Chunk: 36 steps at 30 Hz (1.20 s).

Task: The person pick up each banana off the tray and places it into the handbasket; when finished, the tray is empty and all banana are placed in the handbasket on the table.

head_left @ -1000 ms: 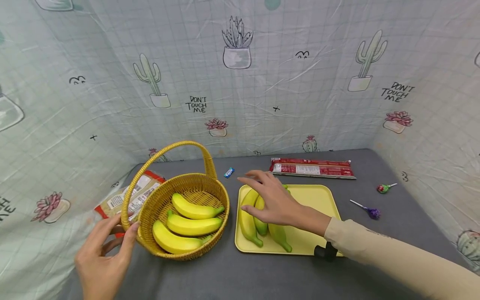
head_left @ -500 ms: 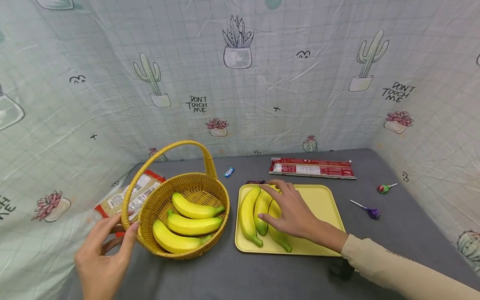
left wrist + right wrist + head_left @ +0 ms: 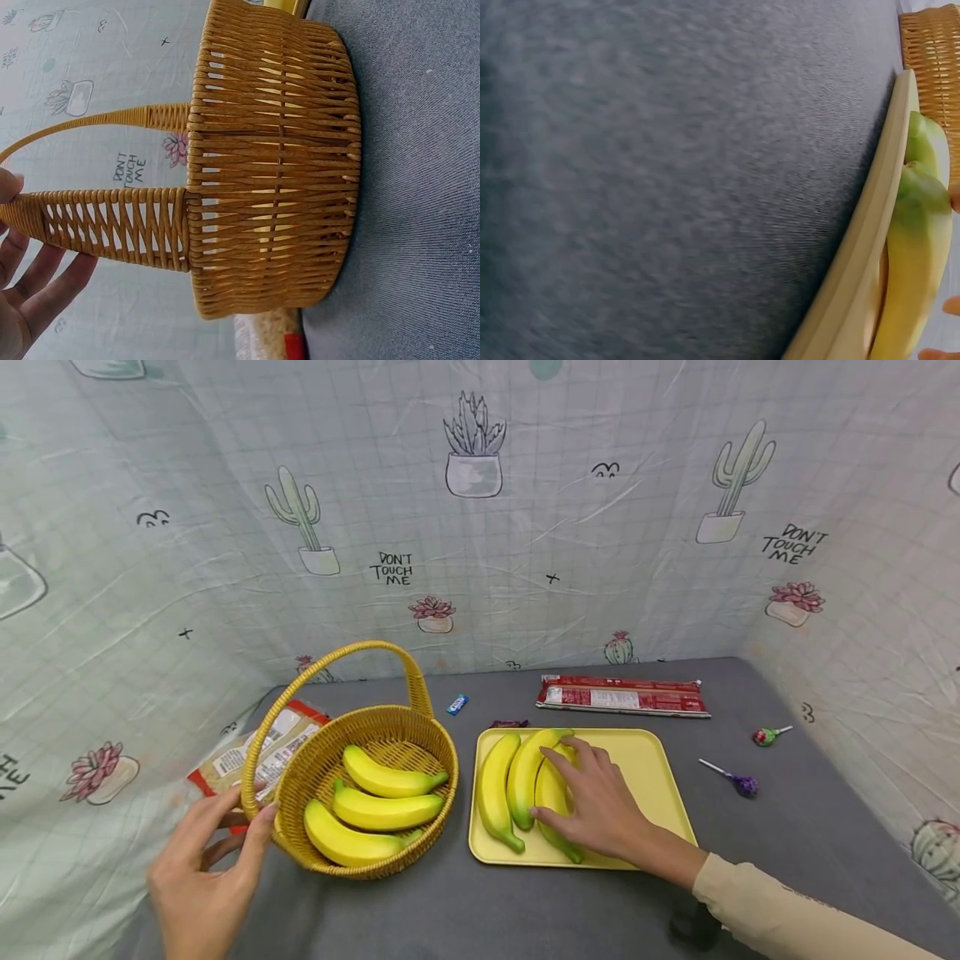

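Note:
My left hand (image 3: 206,872) pinches the lower left part of the handle (image 3: 112,225) of a yellow wicker basket (image 3: 405,728). Three bananas (image 3: 390,810) lie inside it. To its right, a pale yellow tray (image 3: 645,777) bears three more: a left banana (image 3: 495,785), a middle banana (image 3: 527,777) and a right banana (image 3: 551,789). Over the right banana hovers my right hand (image 3: 600,802), thumb and fingers spread and partly covering it. In the right wrist view, one fingertip (image 3: 955,198) is at the banana's edge, while others look slightly apart from it.
Behind the basket lies a clear and red food packet (image 3: 288,747). A small blue wrapped candy (image 3: 457,703) and a dark wrapped one (image 3: 510,723) lie at the back. A long red packet (image 3: 622,695) stretches behind the tray. Two lollipops (image 3: 742,785) lie on the right.
My right hand has shifted rightward and lower, from above the left and middle bananas to the right one. The dark wrapped candy has come into view. My left hand stays on the handle.

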Tool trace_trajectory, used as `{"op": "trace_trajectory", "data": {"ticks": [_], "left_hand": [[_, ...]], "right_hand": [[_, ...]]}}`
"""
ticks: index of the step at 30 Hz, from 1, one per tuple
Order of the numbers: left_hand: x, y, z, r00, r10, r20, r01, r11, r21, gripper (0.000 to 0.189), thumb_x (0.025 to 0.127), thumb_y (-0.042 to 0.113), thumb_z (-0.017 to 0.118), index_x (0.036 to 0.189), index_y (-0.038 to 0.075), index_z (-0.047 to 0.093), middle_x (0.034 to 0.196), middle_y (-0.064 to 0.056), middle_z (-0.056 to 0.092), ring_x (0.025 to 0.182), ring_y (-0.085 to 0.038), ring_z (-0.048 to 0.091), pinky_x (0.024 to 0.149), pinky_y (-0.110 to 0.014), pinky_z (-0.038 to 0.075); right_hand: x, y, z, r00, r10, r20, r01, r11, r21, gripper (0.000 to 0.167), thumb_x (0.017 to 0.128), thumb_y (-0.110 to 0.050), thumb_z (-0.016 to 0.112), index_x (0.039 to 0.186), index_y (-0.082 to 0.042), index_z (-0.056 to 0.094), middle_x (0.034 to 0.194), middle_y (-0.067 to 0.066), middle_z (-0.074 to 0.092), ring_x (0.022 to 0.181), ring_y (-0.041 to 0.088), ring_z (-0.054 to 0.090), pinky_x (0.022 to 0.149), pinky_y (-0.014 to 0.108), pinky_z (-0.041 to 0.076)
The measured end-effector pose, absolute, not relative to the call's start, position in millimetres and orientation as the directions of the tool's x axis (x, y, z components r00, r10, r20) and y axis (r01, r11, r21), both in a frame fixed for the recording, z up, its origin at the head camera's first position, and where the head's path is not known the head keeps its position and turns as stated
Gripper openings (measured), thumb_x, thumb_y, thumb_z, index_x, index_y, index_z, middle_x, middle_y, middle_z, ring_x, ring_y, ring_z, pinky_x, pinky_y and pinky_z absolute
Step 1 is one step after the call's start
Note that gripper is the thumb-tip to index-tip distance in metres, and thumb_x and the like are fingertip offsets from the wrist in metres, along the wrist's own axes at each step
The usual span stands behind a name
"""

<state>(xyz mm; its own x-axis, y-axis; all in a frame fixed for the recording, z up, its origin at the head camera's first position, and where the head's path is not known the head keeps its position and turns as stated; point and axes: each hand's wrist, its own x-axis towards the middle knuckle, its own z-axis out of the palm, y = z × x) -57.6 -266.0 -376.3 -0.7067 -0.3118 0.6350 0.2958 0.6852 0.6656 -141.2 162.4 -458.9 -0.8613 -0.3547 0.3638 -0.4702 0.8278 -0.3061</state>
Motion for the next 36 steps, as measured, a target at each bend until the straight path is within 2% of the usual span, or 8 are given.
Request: {"op": "trace_trajectory", "data": {"ticks": [4, 9, 15, 20, 26, 36], "left_hand": [[-58, -266, -378, -0.7, -0.309, 0.644, 0.308, 0.683, 0.662, 0.042, 0.084, -0.01, 0.086, 0.123, 0.004, 0.079, 0.107, -0.001, 0.072, 0.09, -0.002, 0.066, 0.072, -0.007, 0.054], [-58, -266, -378, -0.695, -0.306, 0.651, 0.315, 0.684, 0.658, 0.042, 0.085, -0.009, 0.086, 0.124, 0.004, 0.079, 0.107, 0.003, 0.071, 0.091, -0.002, 0.066, 0.072, -0.007, 0.054], [-58, -266, -376, -0.692, -0.291, 0.66, 0.336, 0.68, 0.652, 0.042, 0.085, -0.01, 0.085, 0.124, 0.003, 0.078, 0.108, 0.0, 0.072, 0.091, -0.004, 0.067, 0.073, -0.008, 0.055], [-58, -264, -376, -0.693, -0.295, 0.657, 0.329, 0.682, 0.653, 0.041, 0.084, -0.012, 0.085, 0.122, 0.001, 0.078, 0.106, -0.002, 0.071, 0.091, -0.003, 0.066, 0.073, -0.007, 0.054], [-57, -263, -377, -0.691, -0.294, 0.661, 0.33, 0.685, 0.65, 0.041, 0.084, -0.012, 0.085, 0.123, 0.001, 0.078, 0.107, 0.0, 0.071, 0.091, -0.004, 0.066, 0.073, -0.007, 0.054], [-56, -264, -377, -0.691, -0.291, 0.662, 0.334, 0.683, 0.649, 0.041, 0.085, -0.01, 0.085, 0.124, 0.002, 0.078, 0.108, -0.004, 0.071, 0.092, -0.005, 0.066, 0.074, -0.008, 0.055]], "right_hand": [[-138, 168, -463, -0.871, -0.333, 0.36, -0.449, 0.836, -0.315, 0.081, 0.087, -0.056, 0.08, 0.15, -0.009, 0.059, 0.148, 0.029, 0.048, 0.122, 0.051, 0.052, 0.092, 0.067, 0.05], [-134, 174, -465, -0.889, -0.31, 0.336, -0.421, 0.842, -0.336, 0.074, 0.089, -0.046, 0.079, 0.15, -0.009, 0.059, 0.144, 0.028, 0.051, 0.121, 0.049, 0.055, 0.092, 0.066, 0.051], [-131, 182, -464, -0.901, -0.294, 0.318, -0.399, 0.85, -0.345, 0.067, 0.088, -0.031, 0.074, 0.149, -0.009, 0.06, 0.142, 0.023, 0.055, 0.117, 0.042, 0.058, 0.088, 0.06, 0.054], [-130, 187, -465, -0.902, -0.291, 0.32, -0.396, 0.852, -0.343, 0.068, 0.084, -0.023, 0.071, 0.15, -0.009, 0.059, 0.14, 0.021, 0.056, 0.112, 0.038, 0.059, 0.085, 0.054, 0.054], [-131, 188, -466, -0.902, -0.295, 0.316, -0.396, 0.855, -0.333, 0.07, 0.081, -0.019, 0.071, 0.149, -0.008, 0.06, 0.138, 0.018, 0.057, 0.109, 0.034, 0.059, 0.082, 0.048, 0.056], [-133, 189, -468, -0.898, -0.282, 0.336, -0.4, 0.842, -0.362, 0.068, 0.082, -0.015, 0.076, 0.148, -0.009, 0.06, 0.131, 0.015, 0.058, 0.106, 0.03, 0.061, 0.073, 0.045, 0.058]]}}
